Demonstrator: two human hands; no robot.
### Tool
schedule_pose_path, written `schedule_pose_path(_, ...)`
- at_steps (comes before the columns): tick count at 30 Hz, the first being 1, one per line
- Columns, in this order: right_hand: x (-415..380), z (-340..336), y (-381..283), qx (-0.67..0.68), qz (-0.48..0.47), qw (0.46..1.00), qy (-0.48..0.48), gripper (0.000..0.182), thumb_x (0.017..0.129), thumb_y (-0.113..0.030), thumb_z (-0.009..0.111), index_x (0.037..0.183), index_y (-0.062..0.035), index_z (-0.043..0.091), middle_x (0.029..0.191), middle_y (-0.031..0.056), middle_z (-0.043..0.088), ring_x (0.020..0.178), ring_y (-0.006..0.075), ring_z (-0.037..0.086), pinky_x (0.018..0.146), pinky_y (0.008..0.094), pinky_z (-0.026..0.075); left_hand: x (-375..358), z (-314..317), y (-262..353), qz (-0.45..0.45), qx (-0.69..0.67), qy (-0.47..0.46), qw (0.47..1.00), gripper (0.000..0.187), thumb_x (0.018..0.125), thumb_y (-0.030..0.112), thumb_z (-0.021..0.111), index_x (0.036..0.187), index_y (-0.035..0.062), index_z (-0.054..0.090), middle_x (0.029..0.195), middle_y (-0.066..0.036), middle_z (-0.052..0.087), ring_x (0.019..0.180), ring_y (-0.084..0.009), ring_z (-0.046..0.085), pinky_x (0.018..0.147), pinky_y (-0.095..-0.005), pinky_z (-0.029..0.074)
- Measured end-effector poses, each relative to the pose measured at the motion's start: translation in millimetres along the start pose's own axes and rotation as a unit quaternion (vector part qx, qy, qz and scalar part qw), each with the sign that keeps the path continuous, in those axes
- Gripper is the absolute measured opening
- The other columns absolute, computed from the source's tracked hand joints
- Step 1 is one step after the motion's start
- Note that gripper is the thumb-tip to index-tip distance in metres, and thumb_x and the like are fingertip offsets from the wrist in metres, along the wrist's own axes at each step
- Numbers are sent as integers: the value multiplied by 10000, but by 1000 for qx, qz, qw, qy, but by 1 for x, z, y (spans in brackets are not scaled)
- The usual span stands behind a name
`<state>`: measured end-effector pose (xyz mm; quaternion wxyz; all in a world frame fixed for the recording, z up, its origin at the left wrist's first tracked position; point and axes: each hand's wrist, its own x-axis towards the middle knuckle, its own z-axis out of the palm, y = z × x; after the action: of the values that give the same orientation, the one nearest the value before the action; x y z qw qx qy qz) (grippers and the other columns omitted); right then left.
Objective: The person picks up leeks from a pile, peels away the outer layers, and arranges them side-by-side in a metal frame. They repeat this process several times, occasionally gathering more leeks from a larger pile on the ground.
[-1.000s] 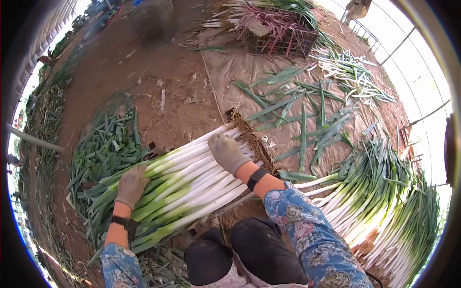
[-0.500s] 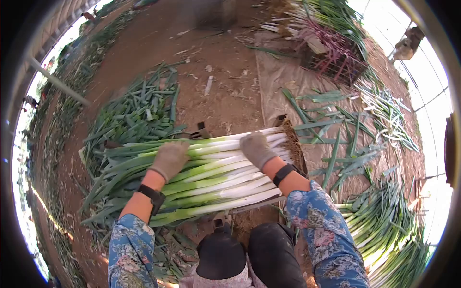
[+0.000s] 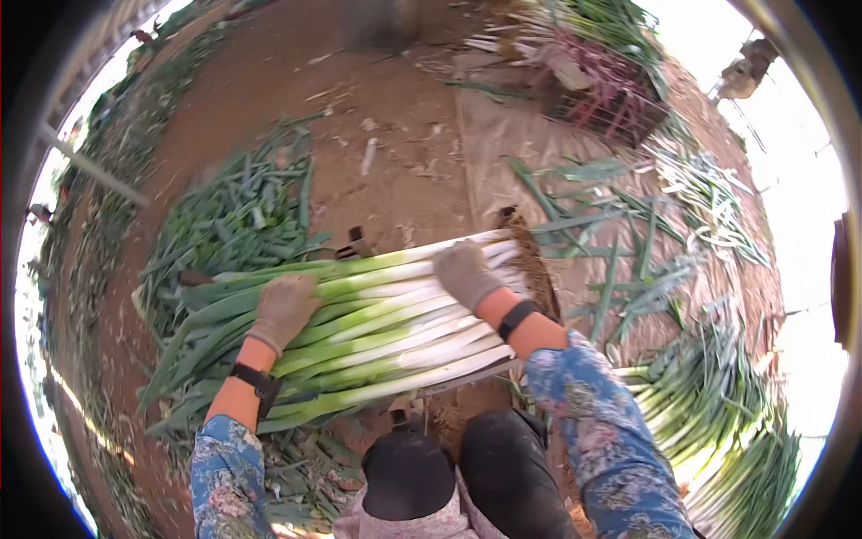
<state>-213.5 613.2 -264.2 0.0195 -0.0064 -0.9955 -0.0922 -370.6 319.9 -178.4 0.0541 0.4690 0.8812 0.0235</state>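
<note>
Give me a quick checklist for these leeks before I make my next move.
1. Leeks laid side by side: ok.
2. Root ends gathered at one end: ok.
3. Leaf tips even: not ok, they splay out.
4. Left hand towards the greens, right hand on the white stalks: ok.
5. Firm grip: cannot tell, fingertips are hidden.
6. Frame underneath steady: cannot tell, mostly covered.

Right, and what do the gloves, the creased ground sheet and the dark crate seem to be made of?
Gloves: matte grey-brown fabric, by their dull, close-fitting surface; knit or coated, I can't tell.
Ground sheet: thin tan plastic or woven tarp with a slight sheen, by its many wrinkles.
Crate: probably rigid moulded plastic, by its dark lattice walls, though metal isn't ruled out.
</note>
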Motion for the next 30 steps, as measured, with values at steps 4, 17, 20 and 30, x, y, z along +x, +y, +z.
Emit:
schedule_pose_path(4, -1, 0, 0, 43, 20, 999, 2, 132, 834, -201, 602, 813, -143, 719, 763, 88, 726, 732, 257, 701, 670, 405, 527, 9, 10, -7, 22, -20, 47, 998, 261, 770, 217, 764, 957, 76, 648, 960, -129, 678, 959, -338, 628, 878, -463, 484)
schedule_pose_path(17, -13, -11, 8, -26, 24, 997, 74, 103, 858, -175, 577, 891, -135, 667, 796, 41, 641, 777, 222, 670, 627, 367, 545, 9, 9, -9, -10, -106, 73, 992, 329, 740, 182, 763, 1042, 107, 653, 1026, -106, 631, 1027, -345, 583, 888, -467, 480)
schedule_pose_path(20, -13, -14, 17, -62, 16, 998, 0, 107, 856, -166, 581, 886, -133, 679, 802, 37, 659, 763, 209, 677, 582, 360, 530, 8, 13, -2, 4, -57, 80, 995, 321, 750, 192, 755, 1040, 115, 643, 993, -101, 649, 1018, -330, 599, 884, -466, 483)
schedule_pose_path(30, -16, 20, 3, -167, -27, 985, -43, 141, 813, -187, 609, 885, -135, 718, 837, 65, 685, 808, 239, 670, 610, 422, 495, 9, 19, -1, -33, -41, 66, 996, 285, 792, 240, 736, 1042, 130, 654, 1017, -77, 679, 1023, -295, 632, 878, -432, 513)
